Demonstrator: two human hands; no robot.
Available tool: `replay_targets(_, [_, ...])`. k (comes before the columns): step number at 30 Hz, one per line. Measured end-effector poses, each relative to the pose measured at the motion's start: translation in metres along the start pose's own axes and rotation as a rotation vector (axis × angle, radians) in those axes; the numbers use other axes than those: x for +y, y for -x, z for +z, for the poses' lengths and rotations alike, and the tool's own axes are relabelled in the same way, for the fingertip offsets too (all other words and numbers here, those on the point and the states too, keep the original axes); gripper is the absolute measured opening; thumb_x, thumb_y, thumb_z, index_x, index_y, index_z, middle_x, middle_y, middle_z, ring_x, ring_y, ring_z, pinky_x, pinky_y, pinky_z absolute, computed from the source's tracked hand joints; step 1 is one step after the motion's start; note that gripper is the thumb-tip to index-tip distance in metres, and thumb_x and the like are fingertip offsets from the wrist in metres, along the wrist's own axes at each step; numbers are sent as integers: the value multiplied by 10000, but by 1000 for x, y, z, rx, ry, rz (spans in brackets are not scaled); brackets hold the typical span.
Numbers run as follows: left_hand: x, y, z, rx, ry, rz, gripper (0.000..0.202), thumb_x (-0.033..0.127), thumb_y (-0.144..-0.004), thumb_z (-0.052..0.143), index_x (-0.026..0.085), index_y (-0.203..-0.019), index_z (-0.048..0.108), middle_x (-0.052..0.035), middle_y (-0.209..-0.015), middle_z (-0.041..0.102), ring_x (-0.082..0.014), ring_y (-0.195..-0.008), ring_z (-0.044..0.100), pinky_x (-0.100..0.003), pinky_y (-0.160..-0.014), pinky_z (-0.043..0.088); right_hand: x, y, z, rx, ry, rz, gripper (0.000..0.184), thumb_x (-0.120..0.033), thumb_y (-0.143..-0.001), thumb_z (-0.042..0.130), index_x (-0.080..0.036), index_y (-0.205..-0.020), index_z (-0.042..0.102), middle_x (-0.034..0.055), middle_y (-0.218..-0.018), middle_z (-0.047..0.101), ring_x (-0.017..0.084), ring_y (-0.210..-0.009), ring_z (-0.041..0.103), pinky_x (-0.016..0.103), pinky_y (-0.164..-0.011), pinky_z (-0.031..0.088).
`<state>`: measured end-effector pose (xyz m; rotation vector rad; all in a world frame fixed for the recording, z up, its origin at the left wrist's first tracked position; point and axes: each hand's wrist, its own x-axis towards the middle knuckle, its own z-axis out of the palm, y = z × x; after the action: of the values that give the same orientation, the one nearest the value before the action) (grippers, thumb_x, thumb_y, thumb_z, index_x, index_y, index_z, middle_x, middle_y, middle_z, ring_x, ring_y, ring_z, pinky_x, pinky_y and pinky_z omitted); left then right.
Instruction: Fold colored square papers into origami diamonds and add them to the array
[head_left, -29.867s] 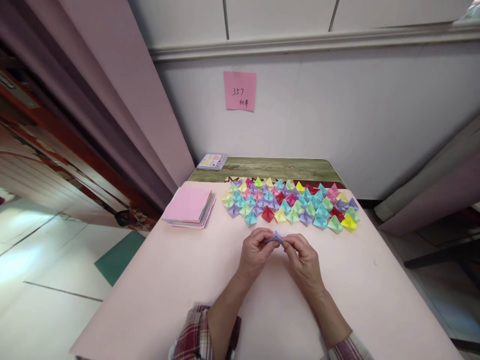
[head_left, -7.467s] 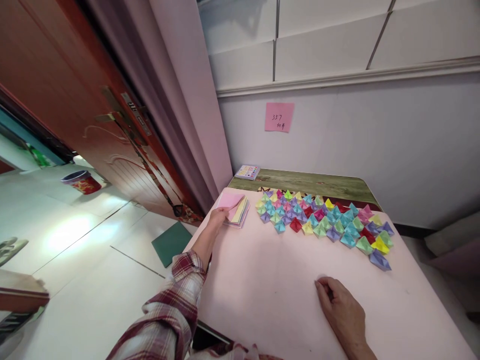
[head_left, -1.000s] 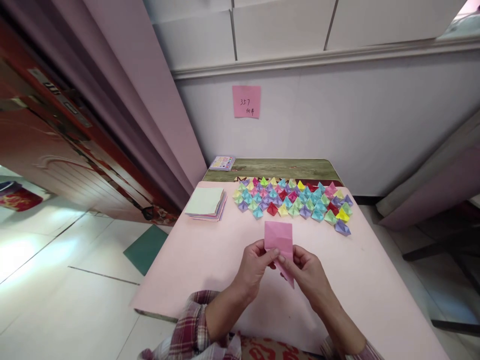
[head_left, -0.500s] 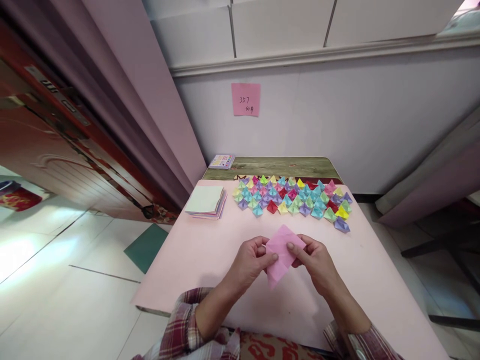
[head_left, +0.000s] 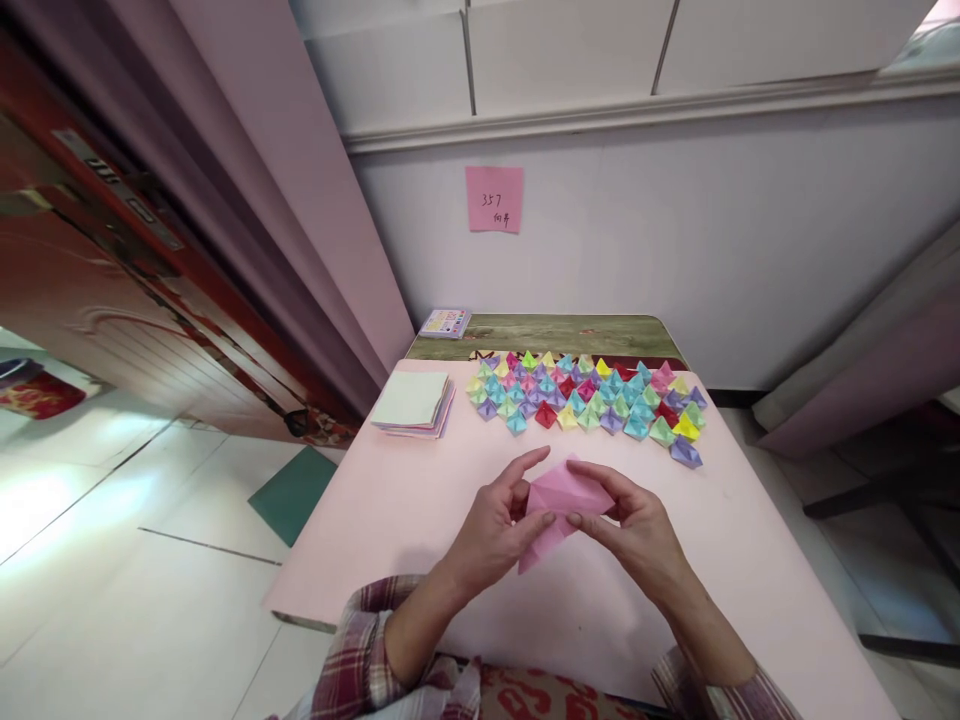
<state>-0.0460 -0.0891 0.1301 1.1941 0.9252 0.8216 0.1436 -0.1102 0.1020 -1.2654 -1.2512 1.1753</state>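
A pink sheet of origami paper [head_left: 568,490], creased and partly folded, is held above the near half of the table between both hands. My left hand [head_left: 491,525] grips its left side, thumb on the near face and index finger raised off the paper. On the right side, my right hand [head_left: 637,520] pinches the sheet, with the thumb at the middle crease and the index finger along the upper edge. Beyond the hands, many small folded paper boats [head_left: 589,395] in several colours stand in close rows. The fingers behind the sheet are partly hidden.
A stack of paper squares [head_left: 409,402] lies at the table's left, a pale green sheet on top. Behind it is a small printed packet [head_left: 445,322]. The pink-covered table [head_left: 360,530] meets the wall, where a pink note [head_left: 495,200] hangs. A green square [head_left: 294,497] lies on the floor.
The pink paper has bent along its middle crease and tilted. My left index finger has lifted away, and my right index finger has moved to the sheet's upper edge.
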Motion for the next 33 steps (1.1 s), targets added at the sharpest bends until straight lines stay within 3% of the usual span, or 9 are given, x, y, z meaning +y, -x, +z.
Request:
replay_targets(6, [-1,-1,0,-22,-25,13,441,338,-779,709,157,-1177,657,-86,-939,722,-194,-815,650,-267,-737,482,0,4,-2,38,142,-27,437,-424,-742,762,-239,-1134,701,75,-1121,713,272,-1016,659,400,-887,539])
replay_targets(13, [-5,-4,0,37,-132,31,225,347,-818,658,150,-916,706,-73,-840,710,-183,-762,625,-258,-687,459,0,2,-2,121,297,-167,216,-434,-801,705,-229,-840,759,95,-983,711,259,-929,659,361,-810,521])
replay_targets(16, [-10,-7,0,39,-153,22,213,358,-795,684,147,-788,711,-43,-732,670,-151,-684,575,-242,-638,419,0,1,1,96,166,-65,273,-468,-785,712,-197,-750,729,85,-850,714,236,-811,660,335,-729,525])
replay_targets(19, [-19,-12,-4,11,4,-61,239,364,-724,760,134,-704,697,-20,-633,611,-105,-588,504,-219,-565,363,-1,1,6,58,-114,82,347,-527,-813,662,-182,-792,701,56,-733,697,191,-680,642,293,-636,528])
replay_targets(23, [-30,-17,-10,36,464,-260,305,373,-664,821,128,-711,645,21,-579,523,-43,-464,392,-190,-444,218,-1,4,8,57,-420,192,440,-588,-857,570,-196,-1018,689,98,-921,717,215,-800,678,325,-695,559])
replay_targets(27, [-35,-16,-9,-28,652,-287,297,344,-701,810,118,-781,635,16,-639,530,-30,-471,387,-186,-426,191,-4,7,13,3,-398,246,396,-536,-803,678,-177,-968,699,98,-890,717,200,-767,683,316,-726,552])
replay_targets(33, [-39,-13,-2,-124,673,-280,276,336,-771,756,103,-869,647,2,-650,534,-36,-486,401,-187,-456,237,-14,9,21,-51,-422,211,329,-483,-797,714,-185,-935,692,63,-824,719,159,-692,666,268,-679,534])
